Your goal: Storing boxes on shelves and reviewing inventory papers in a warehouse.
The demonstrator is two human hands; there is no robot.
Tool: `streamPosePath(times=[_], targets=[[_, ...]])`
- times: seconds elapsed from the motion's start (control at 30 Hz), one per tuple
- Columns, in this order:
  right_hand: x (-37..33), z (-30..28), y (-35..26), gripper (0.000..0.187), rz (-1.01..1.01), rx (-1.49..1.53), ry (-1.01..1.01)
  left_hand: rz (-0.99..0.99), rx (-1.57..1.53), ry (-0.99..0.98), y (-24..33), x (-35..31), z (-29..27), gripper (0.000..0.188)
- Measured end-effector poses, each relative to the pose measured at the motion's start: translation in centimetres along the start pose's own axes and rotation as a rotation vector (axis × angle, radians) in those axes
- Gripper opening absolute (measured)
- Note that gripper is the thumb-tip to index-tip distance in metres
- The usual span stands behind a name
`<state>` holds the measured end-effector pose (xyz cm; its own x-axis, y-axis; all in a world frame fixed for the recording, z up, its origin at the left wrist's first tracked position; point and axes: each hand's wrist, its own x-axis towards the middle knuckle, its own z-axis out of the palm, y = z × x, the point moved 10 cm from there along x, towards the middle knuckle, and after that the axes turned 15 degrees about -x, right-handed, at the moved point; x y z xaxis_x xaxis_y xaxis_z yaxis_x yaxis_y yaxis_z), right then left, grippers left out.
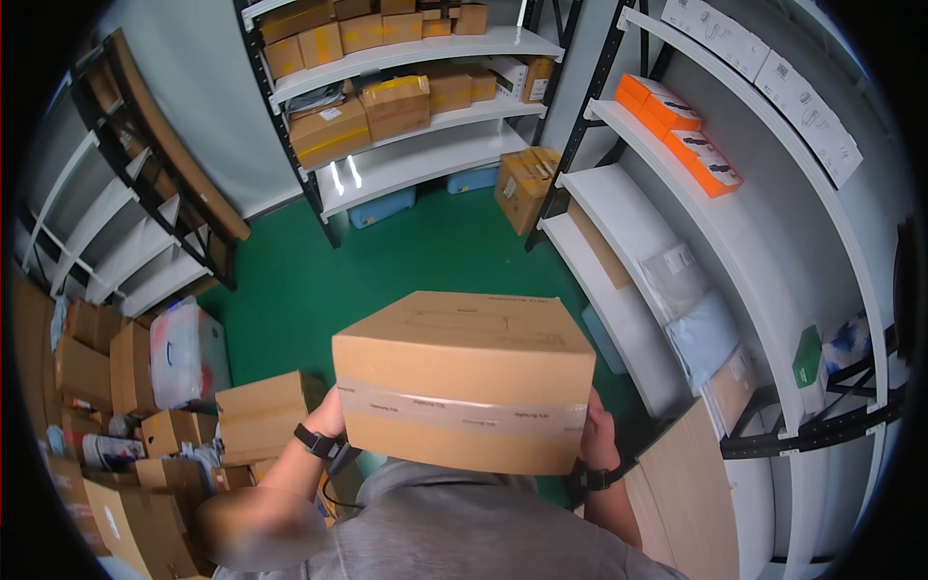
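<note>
In the head view, a cardboard box (464, 411) is held up in front of the person's torso, above the green floor (280, 275), and is carried by the two hands alone. Its broad taped side is turned toward the body, and its closed top face is also seen. The left hand (333, 414) is pressed against the box's left side near the lower corner, and the right hand (600, 435) is set against the right side, also low. Both hands are spread apart by the box's width and bent around its sides; how far their fingers are opened cannot be told, as most are hidden by the cardboard. A black band is worn on each wrist.

Beyond the box, a far rack (425, 179) is seen, with brown cartons (394, 106) lined up along its middle shelf from the left end. A taped carton (525, 190) is stood on the floor beside its right post. On the right rack (744, 237), orange boxes (703, 162) are set toward the far end of one shelf, and a pale blue packet (704, 338) is laid on a lower shelf. At the left, a translucent bin (179, 353) is surrounded by piled cartons (259, 418).
</note>
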<state>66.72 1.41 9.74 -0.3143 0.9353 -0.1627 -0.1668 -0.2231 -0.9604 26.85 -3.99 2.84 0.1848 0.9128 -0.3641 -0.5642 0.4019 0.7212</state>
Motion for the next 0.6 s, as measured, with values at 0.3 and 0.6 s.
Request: streamPosePath(times=[0.3, 0.6], targets=[[23.4, -9.8, 3.7, 0.061, -0.117, -0.647, -0.233, -0.085, 0.353, -0.121, 11.7, 26.7, 9.4, 0.069], [42.6, -16.8, -3.2, 0.047, 0.278, -0.536, -0.054, -0.273, 0.628, 0.06, 19.8, 43.3, 10.5, 0.062]])
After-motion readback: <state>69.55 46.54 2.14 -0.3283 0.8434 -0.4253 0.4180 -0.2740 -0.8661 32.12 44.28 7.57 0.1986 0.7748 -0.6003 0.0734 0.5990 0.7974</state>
